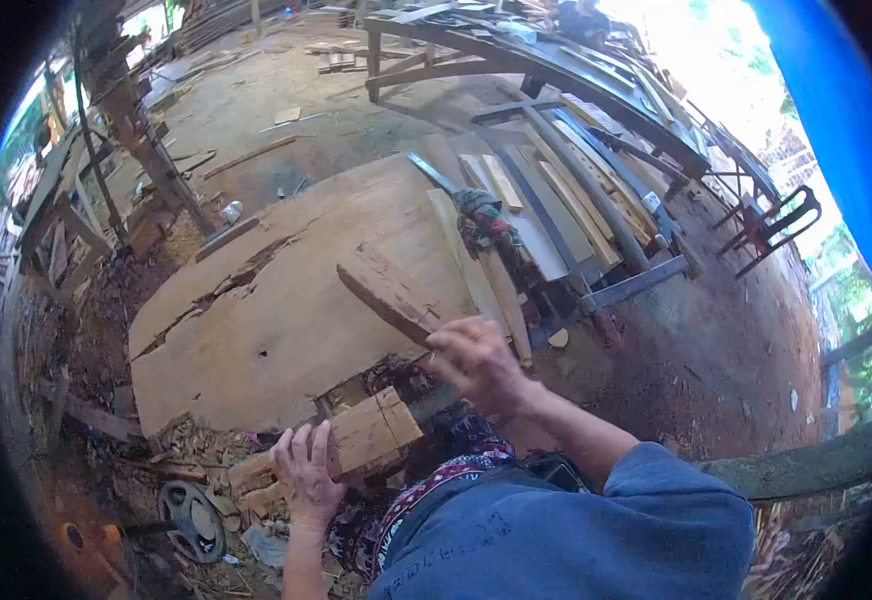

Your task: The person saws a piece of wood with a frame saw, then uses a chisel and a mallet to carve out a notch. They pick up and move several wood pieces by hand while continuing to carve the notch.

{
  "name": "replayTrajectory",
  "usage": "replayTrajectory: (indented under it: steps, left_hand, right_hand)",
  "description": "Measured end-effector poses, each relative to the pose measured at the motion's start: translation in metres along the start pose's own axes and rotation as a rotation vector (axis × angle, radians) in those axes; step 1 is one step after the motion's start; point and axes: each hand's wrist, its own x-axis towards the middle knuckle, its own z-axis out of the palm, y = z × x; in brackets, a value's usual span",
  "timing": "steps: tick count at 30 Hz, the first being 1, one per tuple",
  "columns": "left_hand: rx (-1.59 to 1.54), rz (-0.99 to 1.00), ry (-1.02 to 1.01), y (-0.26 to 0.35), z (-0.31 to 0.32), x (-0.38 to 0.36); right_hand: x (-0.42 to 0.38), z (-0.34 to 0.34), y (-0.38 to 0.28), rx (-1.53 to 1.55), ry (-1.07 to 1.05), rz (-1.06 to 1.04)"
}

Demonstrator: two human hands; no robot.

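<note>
In the head view my left hand [308, 470] rests over a short, thick wooden block [374, 432], its fingers laid across the wood and gripping it near its left end. Dark lines cross the block close to its right end. My right hand [478, 365], slightly blurred, is closed at the near end of a rough wooden piece [386, 290]. That piece points away to the upper left over a large flat wooden slab [286, 330]. The slab has a long jagged crack and a small dark hole. Part of the right hand's grip is hidden.
Planks [566, 190] lie on a low stand at the right, with a bunched cloth [486, 220] near them. Behind is a long table [536, 55] with boards. A spoked wheel [194, 520] and wood scraps are at lower left; a beam [816, 460] runs along the right.
</note>
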Motion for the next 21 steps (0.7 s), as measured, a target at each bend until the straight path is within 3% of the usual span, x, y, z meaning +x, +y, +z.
replayTrajectory:
  steps: [4, 7, 9, 13, 15, 21]
  left_hand:
    - [0.072, 0.039, 0.043, -0.002, 0.006, -0.001]
    - [0.152, 0.052, 0.074, -0.007, 0.017, -0.004]
    - [0.172, 0.043, 0.059, -0.009, 0.018, -0.005]
    - [0.106, 0.027, 0.074, 0.001, 0.005, -0.001]
    - [0.175, 0.014, 0.030, -0.004, 0.011, -0.004]
    - [0.097, -0.010, 0.066, 0.011, -0.003, 0.002]
  right_hand:
    - [0.002, -0.029, 0.070, -0.214, 0.183, 0.162]
    - [0.016, -0.042, 0.107, -0.130, 0.330, 0.344]
    - [0.025, -0.044, 0.128, -0.237, 0.298, 0.555]
    - [0.034, -0.028, 0.139, -0.300, 0.218, 0.628]
    - [0.039, -0.022, 0.131, -0.433, 0.038, 0.801]
    - [0.051, -0.018, 0.120, -0.408, 0.081, 0.985]
